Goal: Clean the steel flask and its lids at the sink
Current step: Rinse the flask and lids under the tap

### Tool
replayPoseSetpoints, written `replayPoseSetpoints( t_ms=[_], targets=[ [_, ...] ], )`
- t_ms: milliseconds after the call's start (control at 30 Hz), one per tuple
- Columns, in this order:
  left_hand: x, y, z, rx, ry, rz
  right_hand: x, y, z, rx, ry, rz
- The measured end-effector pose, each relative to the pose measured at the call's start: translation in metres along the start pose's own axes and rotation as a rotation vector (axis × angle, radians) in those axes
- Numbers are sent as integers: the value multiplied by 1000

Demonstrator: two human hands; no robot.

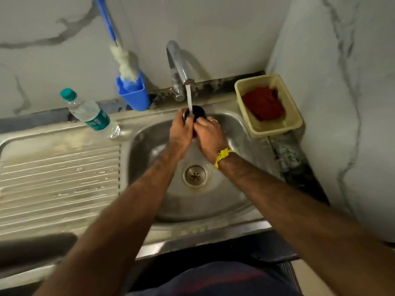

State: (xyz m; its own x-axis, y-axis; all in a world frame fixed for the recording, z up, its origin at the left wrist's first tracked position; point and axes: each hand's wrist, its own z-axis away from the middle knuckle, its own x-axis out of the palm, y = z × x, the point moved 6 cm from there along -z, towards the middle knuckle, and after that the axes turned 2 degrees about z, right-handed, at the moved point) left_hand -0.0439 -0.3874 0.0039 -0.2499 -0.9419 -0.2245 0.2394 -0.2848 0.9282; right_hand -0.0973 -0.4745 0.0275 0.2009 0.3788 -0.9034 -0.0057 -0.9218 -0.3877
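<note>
Both hands, left (pixel 181 130) and right (pixel 208 133), are curled round the flask (pixel 197 111), held upright at centre frame over the sink (pixel 235 124), its open mouth under the tap (pixel 178 69) stream. Wet steel is judged stiff, fairly light and slippery; a firm grasp round the body is advised.

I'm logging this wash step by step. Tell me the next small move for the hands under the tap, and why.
Probably tilt the dark round steel flask to pour out the water. Both the left hand and right hand grip it upright over the steel sink, and the stream from the curved chrome tap runs straight into its open mouth.
</note>
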Motion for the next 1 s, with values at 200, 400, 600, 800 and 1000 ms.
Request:
replayPoseSetpoints(
  t_ms=[200,400,600,800,1000],
  targets=[
    [-13,22,-36,-8,-111,-387,15,0,-16,80,-51,-66],
    [-12,16,-43,-1,-72,-588,31,0,-6,-68,-186,-35],
    [-2,19,-35,127,-84,-624,20,0,-6,-79,-96,67],
    [-15,14,-30,56,-33,-625,16,-8,-3,-2,-142,17],
    [-15,12,-21,71,19,-554,18,-1,-6,92,-141,18]
  ],
)
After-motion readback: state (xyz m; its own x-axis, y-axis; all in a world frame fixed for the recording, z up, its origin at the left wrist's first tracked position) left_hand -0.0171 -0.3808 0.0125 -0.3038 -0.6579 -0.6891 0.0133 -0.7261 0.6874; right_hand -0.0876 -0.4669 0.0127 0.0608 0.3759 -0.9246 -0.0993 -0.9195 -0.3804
